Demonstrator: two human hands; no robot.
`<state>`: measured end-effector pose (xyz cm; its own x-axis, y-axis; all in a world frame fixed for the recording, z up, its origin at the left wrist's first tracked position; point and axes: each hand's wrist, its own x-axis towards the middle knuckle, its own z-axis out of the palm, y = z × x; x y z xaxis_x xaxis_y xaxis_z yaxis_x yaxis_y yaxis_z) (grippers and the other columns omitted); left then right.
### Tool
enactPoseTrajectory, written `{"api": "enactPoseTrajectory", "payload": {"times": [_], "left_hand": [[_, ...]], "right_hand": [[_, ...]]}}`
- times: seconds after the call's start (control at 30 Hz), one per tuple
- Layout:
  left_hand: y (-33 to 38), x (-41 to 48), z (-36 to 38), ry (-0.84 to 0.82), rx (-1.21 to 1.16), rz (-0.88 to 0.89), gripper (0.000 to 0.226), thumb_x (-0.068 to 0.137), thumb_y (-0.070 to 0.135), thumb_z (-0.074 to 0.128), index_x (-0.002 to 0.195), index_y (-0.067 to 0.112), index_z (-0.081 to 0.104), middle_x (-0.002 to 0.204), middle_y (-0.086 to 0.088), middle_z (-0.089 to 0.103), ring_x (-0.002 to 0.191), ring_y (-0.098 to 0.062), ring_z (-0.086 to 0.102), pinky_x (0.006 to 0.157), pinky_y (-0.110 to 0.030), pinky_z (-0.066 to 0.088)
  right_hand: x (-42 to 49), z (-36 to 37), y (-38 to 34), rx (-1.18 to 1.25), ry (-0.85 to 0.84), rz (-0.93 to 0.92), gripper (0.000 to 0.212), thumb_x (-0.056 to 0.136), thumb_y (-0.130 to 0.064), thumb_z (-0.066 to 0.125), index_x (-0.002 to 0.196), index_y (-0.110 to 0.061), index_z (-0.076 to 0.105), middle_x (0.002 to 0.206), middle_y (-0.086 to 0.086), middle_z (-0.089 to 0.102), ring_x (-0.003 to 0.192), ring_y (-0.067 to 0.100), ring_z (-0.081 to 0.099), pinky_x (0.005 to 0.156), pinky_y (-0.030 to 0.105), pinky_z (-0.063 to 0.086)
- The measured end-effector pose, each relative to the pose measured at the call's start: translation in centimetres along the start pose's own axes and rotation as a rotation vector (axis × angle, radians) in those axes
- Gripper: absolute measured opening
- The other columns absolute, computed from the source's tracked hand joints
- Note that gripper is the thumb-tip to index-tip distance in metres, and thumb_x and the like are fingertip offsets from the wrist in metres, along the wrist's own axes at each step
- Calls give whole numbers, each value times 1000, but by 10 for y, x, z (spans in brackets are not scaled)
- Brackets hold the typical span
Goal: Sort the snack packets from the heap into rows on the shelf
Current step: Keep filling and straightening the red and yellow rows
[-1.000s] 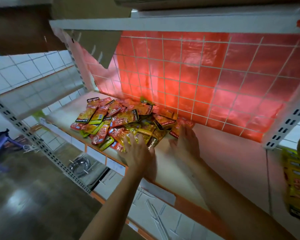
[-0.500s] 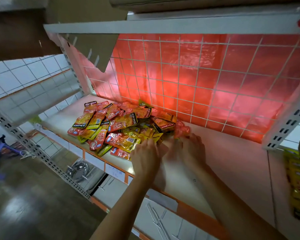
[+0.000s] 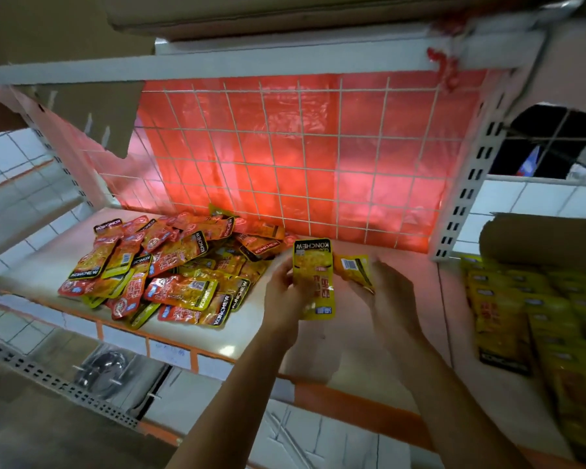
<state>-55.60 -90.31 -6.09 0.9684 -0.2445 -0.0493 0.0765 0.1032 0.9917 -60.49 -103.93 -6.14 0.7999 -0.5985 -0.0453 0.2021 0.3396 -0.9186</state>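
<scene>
Since a second ago, your hands have come up out of the right edge of the heap, each bringing a packet into the middle of the frame. Your left hand (image 3: 281,294) pinches a yellow packet (image 3: 313,282) by its left edge. It is held upright with the printed face toward you, probably so you can read which kind it is. Your right hand (image 3: 391,292) grips a second packet (image 3: 352,269), tilted with the barcode side showing. It sits just beside the first, though you cannot tell whether they touch. Holding the two side by side looks like a comparison before placing them.

The heap (image 3: 170,265) lies left of centre on the shelf (image 3: 251,333). Its red and yellow packets are mixed and overlapping, and its back is pushed against the wire grid (image 3: 285,157).

For open room, the shelf is bare under your hands and on to the white upright post (image 3: 467,184) at the right, which looks like enough space to start a row. A narrower bare strip lies left of the heap. The lowest packets of the heap sit near the orange front lip (image 3: 352,406), so pulling from that side could drag one over the edge.

Beyond the post, at the right of the frame, blurred yellow packets already lie in rows (image 3: 508,316). Judging by colour, the one in your left hand belongs with them.
</scene>
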Motion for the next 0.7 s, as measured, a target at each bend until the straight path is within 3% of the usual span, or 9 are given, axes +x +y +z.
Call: {"api": "enactPoseTrajectory", "payload": {"times": [0.1, 0.2, 0.27, 0.37, 0.5, 0.6, 0.7], "left_hand": [[-4, -1, 21, -97, -217, -115, 52, 78, -7, 63, 124, 19, 59, 97, -18, 69, 80, -29, 65, 68, -40, 55], [-6, -7, 48, -132, -286, -137, 38, 81, -14, 58, 111, 9, 59, 95, -19, 68, 76, -30, 65, 65, -36, 54], [-7, -13, 64, -170, -301, -133, 24, 81, -13, 58, 97, 5, 59, 87, -16, 69, 69, -27, 66, 60, -32, 54], [-8, -19, 86, -220, -385, -160, 22, 83, -8, 59, 98, 8, 61, 88, -14, 70, 66, -24, 66, 56, -29, 52], [-10, -27, 117, -274, -433, -156, 33, 78, 0, 64, 108, 13, 68, 100, -11, 72, 77, -21, 68, 61, -27, 54], [-12, -33, 142, -173, -363, -250, 33, 80, 2, 68, 110, 12, 61, 95, -10, 71, 69, -16, 68, 56, -24, 53], [-18, -44, 168, -107, -273, -287, 11, 82, 11, 71, 90, 11, 65, 73, -2, 68, 58, -9, 61, 46, -17, 44]], "right_hand": [[0, -28, -14, -21, 78, -31, 22, 93, -11, 58, 72, -9, 60, 70, 7, 61, 68, 2, 66, 71, 15, 53], [-4, -55, -26, 23, 145, -42, 33, 83, 3, 64, 53, -12, 62, 66, 9, 58, 73, 16, 60, 82, 33, 47], [-4, -72, -33, -38, 191, -109, 27, 76, 5, 69, 58, -14, 64, 74, 10, 60, 78, 23, 58, 78, 38, 45], [-5, -98, -47, -46, 200, -172, 12, 75, 2, 75, 83, -3, 68, 97, 19, 68, 97, 36, 64, 87, 47, 52], [-11, -141, -68, -112, 159, -285, 38, 73, 12, 67, 86, -23, 72, 92, -5, 72, 93, 13, 67, 74, 23, 54], [-16, -175, -83, -134, 162, -264, 52, 74, 15, 61, 87, -34, 73, 95, -8, 72, 97, 11, 66, 78, 29, 52], [-19, -214, -99, -142, 201, -237, 48, 76, 13, 62, 92, -31, 73, 99, -3, 72, 102, 16, 66, 79, 37, 52]]}}
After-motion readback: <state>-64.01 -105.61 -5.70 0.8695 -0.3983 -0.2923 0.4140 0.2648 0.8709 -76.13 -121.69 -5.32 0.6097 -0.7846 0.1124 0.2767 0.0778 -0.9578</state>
